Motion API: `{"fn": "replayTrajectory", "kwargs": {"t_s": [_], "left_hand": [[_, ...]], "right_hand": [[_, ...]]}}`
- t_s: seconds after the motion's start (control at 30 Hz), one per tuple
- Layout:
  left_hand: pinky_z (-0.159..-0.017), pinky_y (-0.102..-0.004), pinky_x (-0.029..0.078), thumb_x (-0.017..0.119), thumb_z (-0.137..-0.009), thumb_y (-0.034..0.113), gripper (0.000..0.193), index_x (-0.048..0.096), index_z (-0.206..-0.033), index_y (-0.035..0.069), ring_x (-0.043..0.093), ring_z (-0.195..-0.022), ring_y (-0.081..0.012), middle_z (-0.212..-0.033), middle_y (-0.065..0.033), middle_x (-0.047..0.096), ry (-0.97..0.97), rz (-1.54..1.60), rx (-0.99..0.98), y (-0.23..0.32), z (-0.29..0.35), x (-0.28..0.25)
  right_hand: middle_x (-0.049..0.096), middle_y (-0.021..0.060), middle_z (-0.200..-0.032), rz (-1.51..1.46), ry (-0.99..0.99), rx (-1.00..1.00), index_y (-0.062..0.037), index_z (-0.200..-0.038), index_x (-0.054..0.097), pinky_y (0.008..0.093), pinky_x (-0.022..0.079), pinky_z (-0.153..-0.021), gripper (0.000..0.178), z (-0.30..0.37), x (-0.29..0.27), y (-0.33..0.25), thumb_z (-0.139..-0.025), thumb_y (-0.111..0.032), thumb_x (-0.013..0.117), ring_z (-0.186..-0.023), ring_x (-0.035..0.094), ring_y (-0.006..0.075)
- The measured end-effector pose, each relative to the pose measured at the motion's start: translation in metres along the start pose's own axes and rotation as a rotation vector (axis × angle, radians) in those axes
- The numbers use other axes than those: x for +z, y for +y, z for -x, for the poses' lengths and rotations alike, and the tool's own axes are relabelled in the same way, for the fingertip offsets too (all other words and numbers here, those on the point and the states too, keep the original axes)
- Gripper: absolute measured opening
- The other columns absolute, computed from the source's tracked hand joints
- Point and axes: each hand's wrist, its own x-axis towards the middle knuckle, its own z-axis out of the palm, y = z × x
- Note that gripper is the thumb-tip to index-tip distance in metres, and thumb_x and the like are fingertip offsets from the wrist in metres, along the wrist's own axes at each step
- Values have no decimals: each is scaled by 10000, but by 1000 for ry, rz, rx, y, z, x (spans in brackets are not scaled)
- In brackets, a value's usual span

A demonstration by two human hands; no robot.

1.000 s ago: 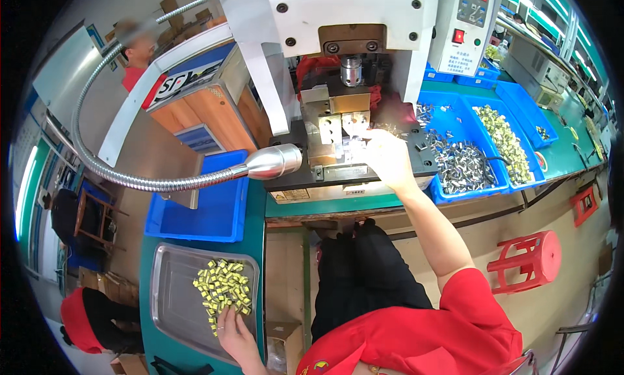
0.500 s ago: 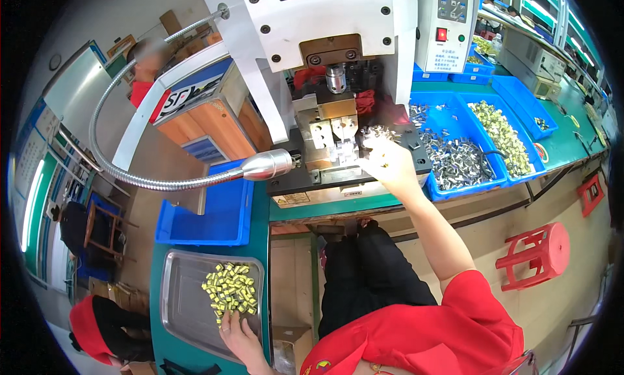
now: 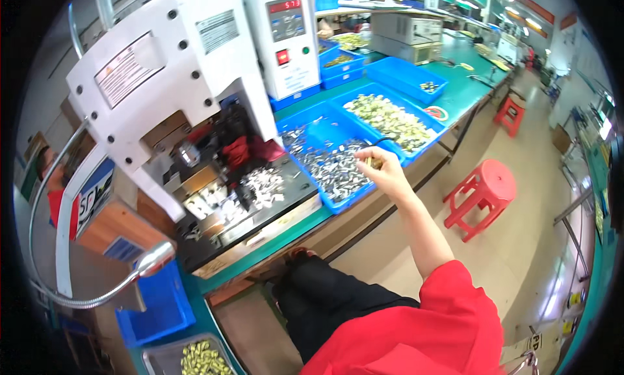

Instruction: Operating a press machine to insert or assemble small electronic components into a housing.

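Note:
My right hand (image 3: 386,175) is over the right edge of a blue bin of small silver metal parts (image 3: 335,170). Its fingers are curled round a few small brass-yellow pieces (image 3: 373,162); their exact kind cannot be made out. Just beyond the hand lies a second blue bin, filled with pale yellow-green parts (image 3: 388,123). A white press (image 3: 146,63) stands to the left, with a loose heap of silver parts (image 3: 264,185) on its black base. At the lower left, a metal tray (image 3: 155,361) holds yellow-green pieces (image 3: 203,358). My left hand is out of view.
A control box (image 3: 286,47) stands beside the press. A flexible metal lamp arm (image 3: 84,303) curves across the left. A blue tray (image 3: 156,303) sits below it. Red stools (image 3: 484,193) stand on the floor at right. Another person (image 3: 55,180) is at far left.
The view has swung to the right. My right hand has moved from the press to above the bin of silver parts. My left hand, at the metal tray before, has left the view.

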Motion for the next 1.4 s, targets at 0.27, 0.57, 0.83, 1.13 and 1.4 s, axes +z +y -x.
{"fn": "replayTrajectory", "kwargs": {"t_s": [0.27,0.57,0.83,1.13,1.4], "left_hand": [[-758,-402,492,610,-802,166,149,681,-876,59,601,-865,-341,-914,-179,641,-418,-237,-558,48,-29,-33],[-822,-429,467,553,-880,201,276,624,-1011,-31,572,-930,-367,-1030,-218,587,-544,-314,-840,85,-87,-41],[-807,-360,478,571,-842,88,215,608,-1013,-36,571,-940,-299,-1056,-176,554,-112,91,-979,65,-48,-19],[-781,-281,508,649,-803,47,224,637,-1027,47,605,-883,-181,-999,-105,601,-126,416,-1110,97,-72,-20],[-830,-255,479,581,-871,48,238,575,-1098,-26,586,-935,-131,-1030,-73,594,144,1391,-1195,153,-75,16]], "right_hand": [[659,115,-924,520,103,89,-78,-961,678,345,494,-745,248,-116,-102,106,-740,-172,615,-832,627,246],[631,130,-941,756,324,-74,-36,-965,662,308,492,-726,245,-151,-106,114,-733,-112,662,-890,602,194],[618,75,-708,185,-530,-336,-17,-837,668,291,459,-606,160,-78,76,-25,-728,-123,719,-637,567,160],[619,114,-815,344,-478,-542,-18,-822,633,329,441,-679,62,-52,69,6,-786,-69,636,-734,559,238],[587,108,-717,-218,-284,-77,67,-1057,594,297,374,-469,272,18,66,-63,-803,-30,591,-557,471,154]]}}
